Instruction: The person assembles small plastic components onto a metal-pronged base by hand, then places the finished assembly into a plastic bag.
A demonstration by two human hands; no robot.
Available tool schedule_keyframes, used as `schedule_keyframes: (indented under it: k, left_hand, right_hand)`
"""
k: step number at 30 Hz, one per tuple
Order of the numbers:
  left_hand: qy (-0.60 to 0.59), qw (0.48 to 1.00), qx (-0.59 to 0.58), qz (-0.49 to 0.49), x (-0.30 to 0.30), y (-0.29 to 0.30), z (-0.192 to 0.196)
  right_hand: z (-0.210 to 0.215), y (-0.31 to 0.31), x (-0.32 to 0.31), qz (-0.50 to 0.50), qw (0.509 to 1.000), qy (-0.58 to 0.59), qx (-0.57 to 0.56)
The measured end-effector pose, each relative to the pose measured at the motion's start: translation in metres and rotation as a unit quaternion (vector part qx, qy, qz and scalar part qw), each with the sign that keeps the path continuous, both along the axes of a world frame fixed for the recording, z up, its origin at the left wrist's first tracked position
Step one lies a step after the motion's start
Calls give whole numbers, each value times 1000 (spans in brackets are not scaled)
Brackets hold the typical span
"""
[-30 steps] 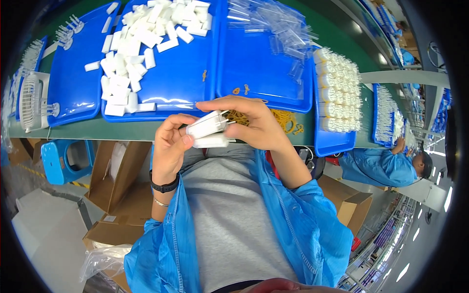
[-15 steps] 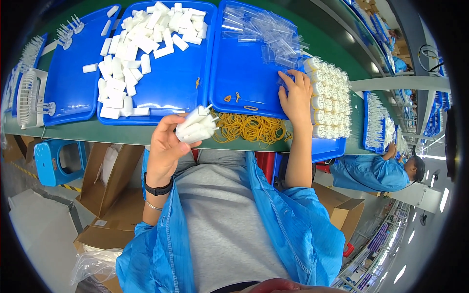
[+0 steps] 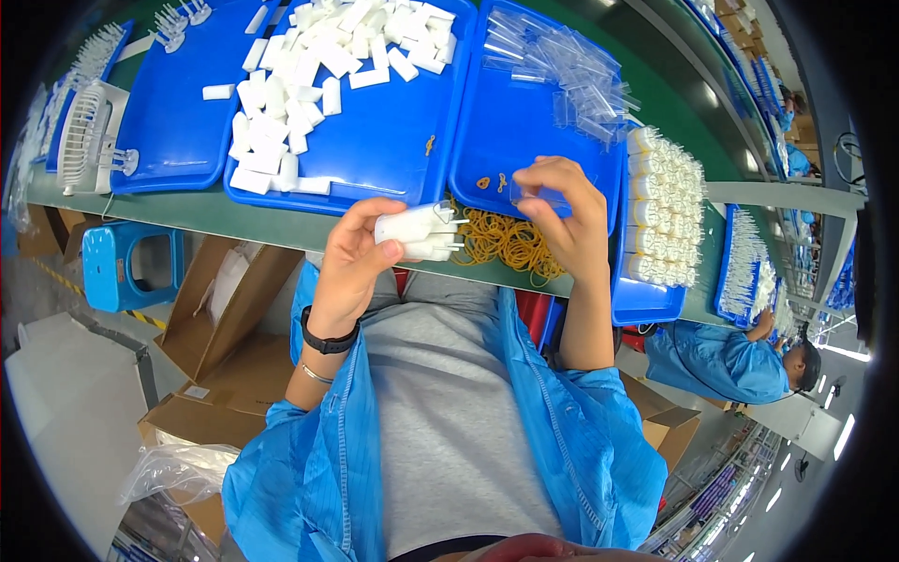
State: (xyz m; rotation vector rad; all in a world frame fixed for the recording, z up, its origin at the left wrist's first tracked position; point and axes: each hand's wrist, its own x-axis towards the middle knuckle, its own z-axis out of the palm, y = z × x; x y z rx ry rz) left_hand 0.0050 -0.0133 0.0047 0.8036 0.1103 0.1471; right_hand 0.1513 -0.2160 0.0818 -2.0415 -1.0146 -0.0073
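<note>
A bundle of white plastic blocks with thin prongs (image 3: pixel 419 234) is gripped in the left hand (image 3: pixel 359 253), above the near strip of the green tabletop (image 3: pixel 169 205). A clear gap separates it from the right hand (image 3: pixel 569 220). The bundle's long axis runs nearly level, left to right, prongs pointing right. The right hand, fingers curled, pinches a clear plastic piece (image 3: pixel 554 199) over the near rim of a blue rectangular plastic tray (image 3: pixel 487 145). Between the hands lie tangled yellow rubber bands (image 3: pixel 506 245); clear plastic strips (image 3: pixel 562 75) occupy the tray's far end.
</note>
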Motion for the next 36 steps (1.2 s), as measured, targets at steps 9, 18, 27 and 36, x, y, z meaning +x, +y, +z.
schedule_keyframes:
  k: [9, 18, 27, 36]
  left_hand:
    - [0, 1000, 7, 8, 2, -1, 8]
    - [-36, 998, 47, 7, 1, -2, 10]
    - [-100, 989, 106, 20, 3, -3, 5]
    - [-97, 990, 99, 34, 3, -4, 11]
  right_hand:
    - [22, 32, -30, 111, 991, -49, 49]
    - [16, 39, -33, 107, 991, -8, 84]
    - [18, 46, -37, 108, 985, -65, 117]
    - [23, 46, -39, 74, 984, -132, 94]
